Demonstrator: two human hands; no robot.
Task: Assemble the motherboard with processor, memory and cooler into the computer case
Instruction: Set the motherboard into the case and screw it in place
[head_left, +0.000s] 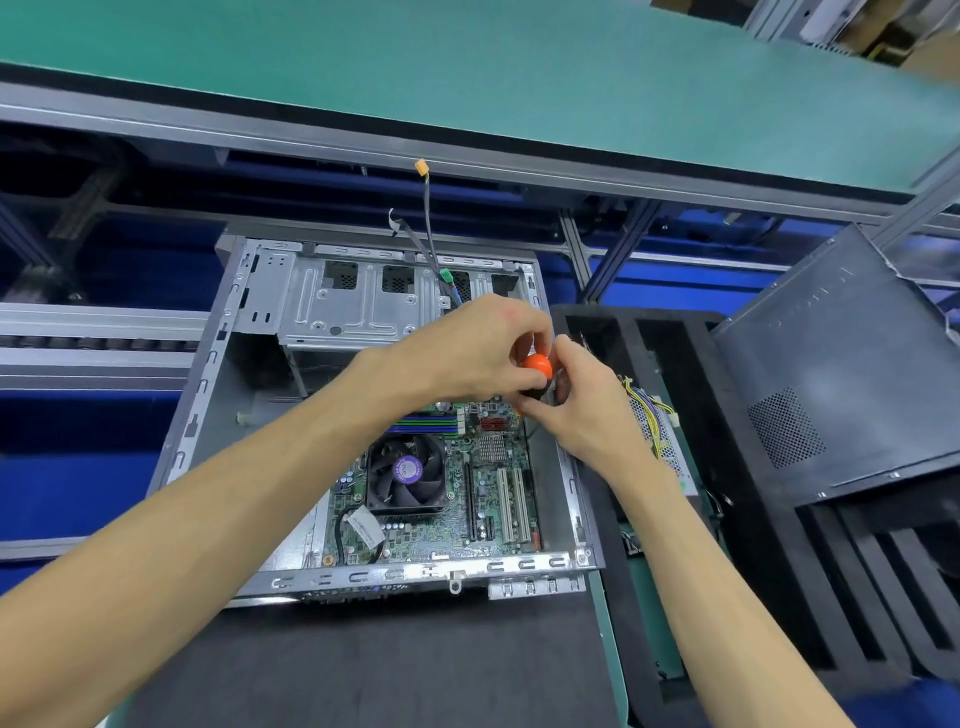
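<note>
We see the case lying open on its side on a dark mat, w/ the board already seated inside, lower right part of the case. Cooler sits on the board, fan up, purple sticker at hub. RAM slots just above the cooler, partly hidden by left forearm. Drive cage fills the top of the case; cables w/ orange and green plugs stick up past the top edge.

Both hands are together over the upper right corner of the board. Left hand curls round the orange-capped screwdriver handle from above; right hand pinches it from the right side, fingers bent round the black part below the cap. Shaft and tip are hidden by the hands, so we can't tell what the tip touches.

Right of the case: black foam tray w/ a PSU and its yellow wire bundle in one slot. Dark side panel rests tilted on the tray, far right. Green shelf overhead
</note>
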